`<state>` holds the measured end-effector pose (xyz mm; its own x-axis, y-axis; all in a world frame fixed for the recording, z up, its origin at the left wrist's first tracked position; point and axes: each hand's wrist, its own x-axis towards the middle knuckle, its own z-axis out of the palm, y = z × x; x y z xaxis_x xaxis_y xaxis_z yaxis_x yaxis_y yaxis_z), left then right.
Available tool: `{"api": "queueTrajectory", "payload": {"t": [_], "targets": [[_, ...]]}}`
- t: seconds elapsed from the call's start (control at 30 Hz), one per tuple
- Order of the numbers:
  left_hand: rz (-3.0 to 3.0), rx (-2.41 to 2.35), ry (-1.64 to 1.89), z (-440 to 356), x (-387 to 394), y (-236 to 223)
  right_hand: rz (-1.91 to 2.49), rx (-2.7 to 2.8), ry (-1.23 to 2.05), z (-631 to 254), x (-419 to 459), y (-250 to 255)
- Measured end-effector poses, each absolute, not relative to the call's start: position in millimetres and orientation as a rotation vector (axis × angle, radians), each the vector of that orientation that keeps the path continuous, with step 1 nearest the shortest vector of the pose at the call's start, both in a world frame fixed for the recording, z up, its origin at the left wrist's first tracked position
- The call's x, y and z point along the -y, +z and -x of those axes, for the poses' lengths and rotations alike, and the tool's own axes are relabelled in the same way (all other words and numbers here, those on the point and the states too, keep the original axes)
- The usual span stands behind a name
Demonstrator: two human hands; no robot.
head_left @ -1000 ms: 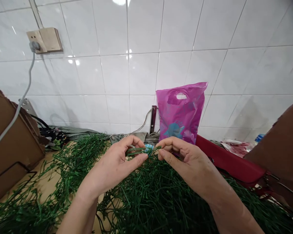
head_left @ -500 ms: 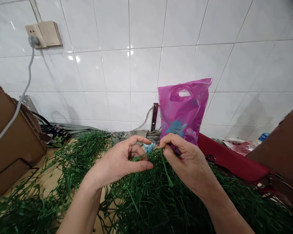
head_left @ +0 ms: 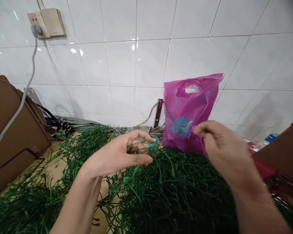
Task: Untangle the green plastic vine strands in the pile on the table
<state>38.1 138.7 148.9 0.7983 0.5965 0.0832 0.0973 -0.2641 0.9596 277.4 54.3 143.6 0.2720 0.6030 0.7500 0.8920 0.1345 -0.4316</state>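
My left hand (head_left: 127,154) is curled over the pile, thumb and forefinger apart. Thin green strands (head_left: 136,149) run through its bent fingers, which seem to hold them. My right hand (head_left: 222,149) is raised at the right, in front of the purple bag's lower edge. Its thumb and forefinger are pinched together, and motion smears it; anything between the fingertips is too small to make out. Below both hands spreads a thick heap of dark green plastic-looking stems (head_left: 175,188). A small blue-and-white object (head_left: 151,143) shows just past my left fingertips.
A purple plastic bag (head_left: 190,110) stands against the white tiled wall (head_left: 119,65). At the left is a cardboard box (head_left: 14,130), with a grey cable (head_left: 26,87) hanging in front. More green stems (head_left: 85,149) lie at left. A red item (head_left: 265,167) and a brown box (head_left: 283,149) sit at right.
My right hand has moved right, away from my left hand and the strands it was pinching. My left hand stays nearly in place. The view has shifted slightly.
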Motion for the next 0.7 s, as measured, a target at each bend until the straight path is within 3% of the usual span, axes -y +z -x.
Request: {"api": "queueTrajectory", "payload": {"t": [0.2, 0.47, 0.7], "targets": [[-1.599, -0.531, 1.115, -45.5, -136.5, 147.4, 1.597, 1.691, -0.015, -274.2, -32.0, 145.4], [-1.574, -0.592, 1.743, -48.6, -125.8, 154.0, 1.481, 1.723, 0.162, -225.0, -41.7, 130.1], [-1.466, -0.539, 2.014, -36.6, -92.6, 177.4, 1.395, 2.239, 0.569, -156.0, -52.3, 84.9]]}}
